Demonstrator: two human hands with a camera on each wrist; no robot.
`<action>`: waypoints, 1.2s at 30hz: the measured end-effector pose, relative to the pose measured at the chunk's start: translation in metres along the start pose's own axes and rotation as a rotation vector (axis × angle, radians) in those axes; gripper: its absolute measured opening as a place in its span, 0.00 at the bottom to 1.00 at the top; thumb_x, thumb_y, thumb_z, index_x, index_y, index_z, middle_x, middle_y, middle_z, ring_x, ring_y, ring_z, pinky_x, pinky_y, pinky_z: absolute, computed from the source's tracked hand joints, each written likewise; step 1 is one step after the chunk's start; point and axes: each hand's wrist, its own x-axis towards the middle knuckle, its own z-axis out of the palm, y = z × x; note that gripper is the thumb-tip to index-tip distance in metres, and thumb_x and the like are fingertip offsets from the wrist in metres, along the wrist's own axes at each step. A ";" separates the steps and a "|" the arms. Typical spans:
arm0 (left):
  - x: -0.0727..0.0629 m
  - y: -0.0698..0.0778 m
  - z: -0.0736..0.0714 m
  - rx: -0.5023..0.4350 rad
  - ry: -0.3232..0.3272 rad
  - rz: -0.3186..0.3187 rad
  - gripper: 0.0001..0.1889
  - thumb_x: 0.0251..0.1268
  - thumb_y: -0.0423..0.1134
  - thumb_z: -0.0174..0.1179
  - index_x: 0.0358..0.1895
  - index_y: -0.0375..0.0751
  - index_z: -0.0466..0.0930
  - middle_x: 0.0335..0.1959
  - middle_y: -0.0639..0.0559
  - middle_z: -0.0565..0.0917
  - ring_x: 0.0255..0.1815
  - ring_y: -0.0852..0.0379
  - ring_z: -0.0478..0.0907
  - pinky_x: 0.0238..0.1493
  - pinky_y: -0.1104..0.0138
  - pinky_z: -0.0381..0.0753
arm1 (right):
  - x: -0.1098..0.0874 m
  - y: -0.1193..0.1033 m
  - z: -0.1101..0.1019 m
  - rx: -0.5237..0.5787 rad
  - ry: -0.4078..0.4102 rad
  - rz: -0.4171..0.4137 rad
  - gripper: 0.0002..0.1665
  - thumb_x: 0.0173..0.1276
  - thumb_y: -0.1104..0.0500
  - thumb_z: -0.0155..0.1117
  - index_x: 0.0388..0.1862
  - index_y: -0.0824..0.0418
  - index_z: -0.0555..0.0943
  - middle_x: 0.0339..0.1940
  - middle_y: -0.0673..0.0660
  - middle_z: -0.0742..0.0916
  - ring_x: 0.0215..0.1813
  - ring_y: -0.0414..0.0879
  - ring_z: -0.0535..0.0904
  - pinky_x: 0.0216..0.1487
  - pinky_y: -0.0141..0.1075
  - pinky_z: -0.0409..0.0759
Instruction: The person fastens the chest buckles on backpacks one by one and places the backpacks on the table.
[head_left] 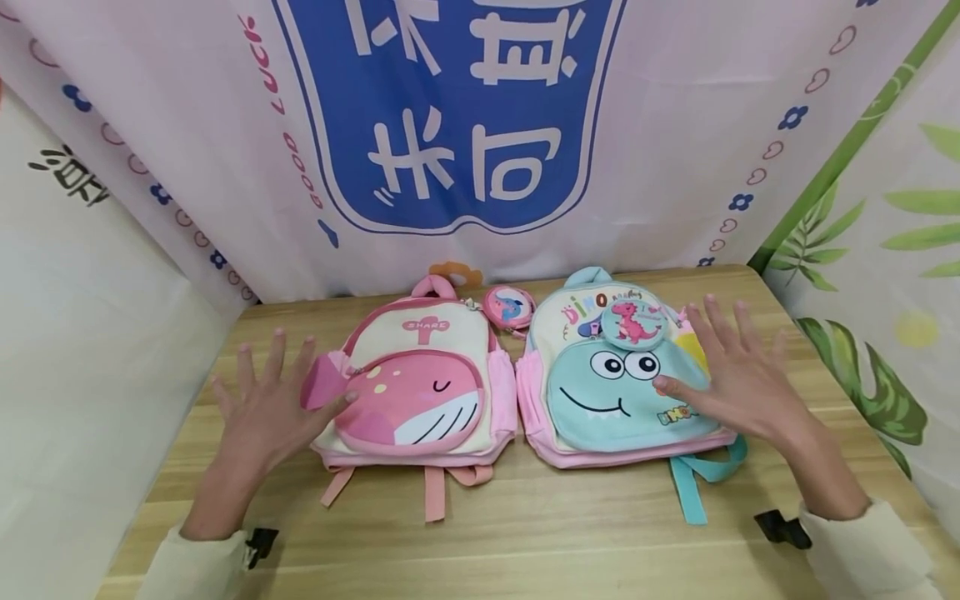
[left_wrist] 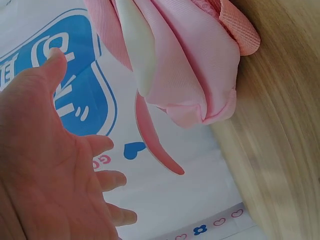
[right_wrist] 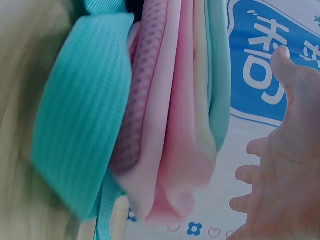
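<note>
Pink backpack (head_left: pixel 412 404): edge lay partly behind left hand (head_left: pixel 270 404), fingers spread. Dinosaur backpack (head_left: pixel 611 400): side was partly hidden by right hand (head_left: pixel 750 387), likewise spread.

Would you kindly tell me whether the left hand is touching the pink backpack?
Apart: the left wrist view shows printed cloth plainly between the left hand and the pink backpack.

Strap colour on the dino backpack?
The strap is ribbed teal, best seen in the right wrist view.
</note>
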 end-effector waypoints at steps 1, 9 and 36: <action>0.000 -0.001 0.000 -0.003 0.004 0.001 0.59 0.65 0.83 0.51 0.89 0.47 0.48 0.89 0.30 0.35 0.84 0.12 0.29 0.66 0.10 0.29 | 0.001 -0.003 0.000 -0.002 -0.001 -0.004 0.70 0.71 0.22 0.60 0.91 0.55 0.36 0.91 0.62 0.36 0.88 0.72 0.22 0.70 0.88 0.24; -0.002 -0.006 0.000 -0.051 0.006 -0.013 0.60 0.67 0.82 0.50 0.90 0.49 0.40 0.89 0.30 0.33 0.84 0.13 0.28 0.67 0.11 0.30 | 0.011 -0.031 0.004 0.055 -0.031 -0.007 0.72 0.69 0.20 0.60 0.92 0.53 0.36 0.91 0.58 0.35 0.89 0.67 0.21 0.74 0.85 0.27; -0.008 -0.036 0.011 -0.380 0.053 0.054 0.51 0.79 0.58 0.62 0.90 0.43 0.41 0.88 0.27 0.45 0.84 0.17 0.47 0.73 0.21 0.55 | 0.029 -0.130 0.055 0.308 -0.050 -0.162 0.71 0.68 0.25 0.68 0.92 0.54 0.41 0.93 0.57 0.47 0.92 0.61 0.44 0.86 0.66 0.53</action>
